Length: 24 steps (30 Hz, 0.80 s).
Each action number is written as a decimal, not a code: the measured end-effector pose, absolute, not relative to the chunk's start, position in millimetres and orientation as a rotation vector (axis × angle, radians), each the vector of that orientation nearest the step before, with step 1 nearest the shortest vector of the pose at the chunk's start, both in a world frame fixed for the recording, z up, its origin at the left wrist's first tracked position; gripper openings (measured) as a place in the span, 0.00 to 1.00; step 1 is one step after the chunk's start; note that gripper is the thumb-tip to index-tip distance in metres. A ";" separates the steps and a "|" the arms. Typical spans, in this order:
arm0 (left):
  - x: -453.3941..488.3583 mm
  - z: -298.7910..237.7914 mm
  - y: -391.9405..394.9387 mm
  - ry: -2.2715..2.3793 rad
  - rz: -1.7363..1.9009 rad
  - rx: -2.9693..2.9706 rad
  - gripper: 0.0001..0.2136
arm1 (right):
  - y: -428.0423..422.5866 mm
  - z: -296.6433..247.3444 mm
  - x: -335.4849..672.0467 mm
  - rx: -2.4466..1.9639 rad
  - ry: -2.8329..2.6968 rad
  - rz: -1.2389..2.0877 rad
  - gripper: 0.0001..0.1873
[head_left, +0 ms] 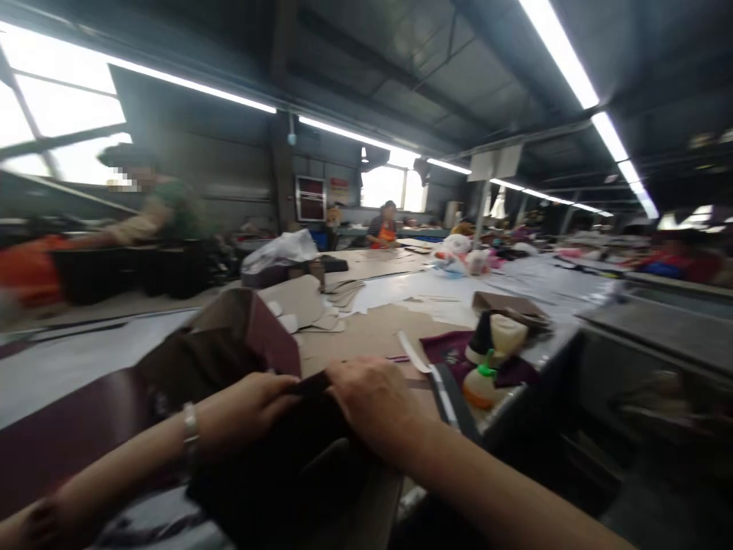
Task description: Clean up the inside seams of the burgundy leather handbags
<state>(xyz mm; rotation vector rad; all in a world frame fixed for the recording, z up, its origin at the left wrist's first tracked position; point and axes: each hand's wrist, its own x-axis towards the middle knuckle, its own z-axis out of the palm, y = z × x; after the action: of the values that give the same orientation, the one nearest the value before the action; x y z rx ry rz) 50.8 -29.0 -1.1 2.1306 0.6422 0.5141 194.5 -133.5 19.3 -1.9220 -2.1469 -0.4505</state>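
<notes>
My left hand, with a pale bracelet on its wrist, is closed on the edge of a dark piece of material. Beside it, my right hand grips the same edge, its fingers curled over the top. The dark piece hangs down toward me from both hands, and its lower part is lost in shadow. To the left, a large maroon sheet with a dark brown underside is folded up on the table and reaches close to my left hand. Whether it joins the dark piece, I cannot tell.
Cut beige pieces lie ahead on the table. At right are a bottle with a green top, a maroon cloth, a pale curved strip and the table's edge. One co-worker leans at left; another is farther back.
</notes>
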 end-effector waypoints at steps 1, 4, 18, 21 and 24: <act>44.8 1.7 -24.6 0.676 0.406 2.218 0.08 | -130.6 19.3 196.5 -1.919 -2.151 -0.465 0.05; 41.3 7.5 -20.8 0.696 0.178 2.420 0.11 | -122.9 17.4 198.9 -1.960 -2.127 -0.428 0.06; 47.4 9.9 -27.1 0.662 0.107 2.445 0.13 | -119.1 14.3 199.2 -2.095 -1.936 -0.377 0.06; 47.9 9.8 -29.6 0.667 0.110 2.440 0.13 | -119.2 14.4 199.2 -2.091 -1.891 -0.369 0.10; 47.9 8.5 -32.5 0.680 0.108 2.435 0.13 | -118.3 14.0 200.6 -2.082 -1.935 -0.297 0.07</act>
<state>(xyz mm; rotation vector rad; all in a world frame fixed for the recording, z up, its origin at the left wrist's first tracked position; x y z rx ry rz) 47.9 -32.5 8.5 2.4347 0.6803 0.1079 200.6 -118.3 14.0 -2.0818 -1.9352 -0.2972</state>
